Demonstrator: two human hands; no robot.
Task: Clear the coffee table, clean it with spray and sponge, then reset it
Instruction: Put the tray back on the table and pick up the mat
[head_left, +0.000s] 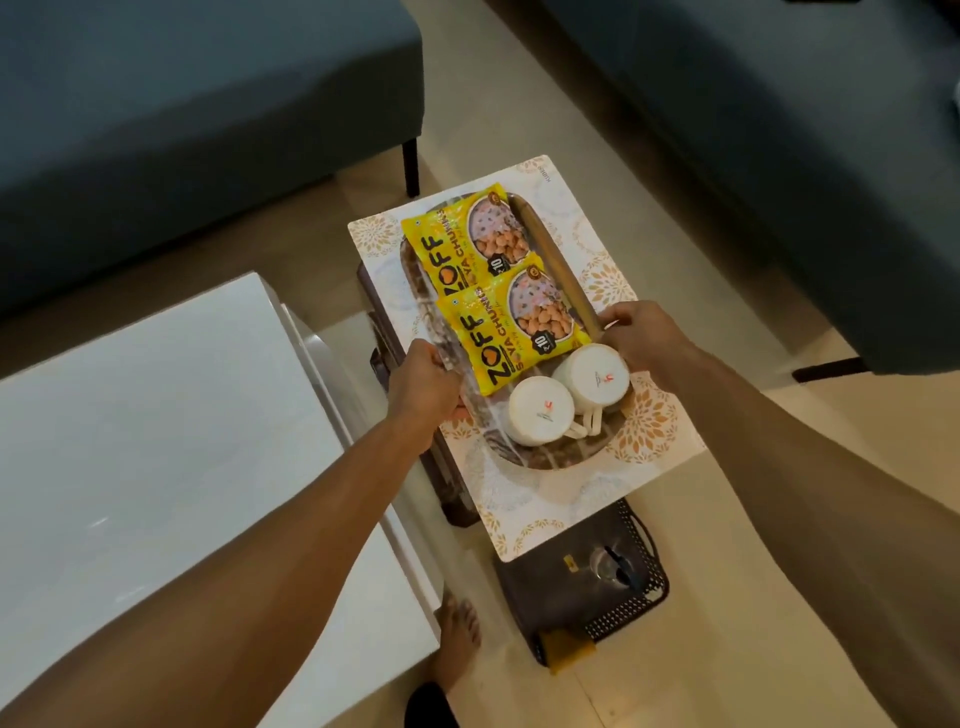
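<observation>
Both arms reach forward over the gap between the white worktop (171, 431) on the left and the sofas beyond.

Left hand (423, 387): fingers curled closed over the left rim of an oval tray (550, 457). Right hand (631, 332): closed on the tray's right rim, at its wooden edge strip.

Tray load: two yellow snack packets (480, 244), the nearer one overlapping the farther; two white cups (540, 410) upside down at the near end, touching each other, handles pointing near-right.

Under the tray lies a patterned mat (649, 426), white with gold flower motifs, larger than the tray on all sides. Cannot tell whether the tray rests on the mat or is lifted just clear of it. The mat sits atop a dark piece of furniture (457, 493), mostly hidden.

Near the mat's near end, on the floor, stands a dark perforated basket (639, 592); contents are too dim to identify, apart from something yellow at its near edge.

White worktop: glossy and bare in the part visible. A bare foot (457, 639) stands just beside its near-right corner.
</observation>
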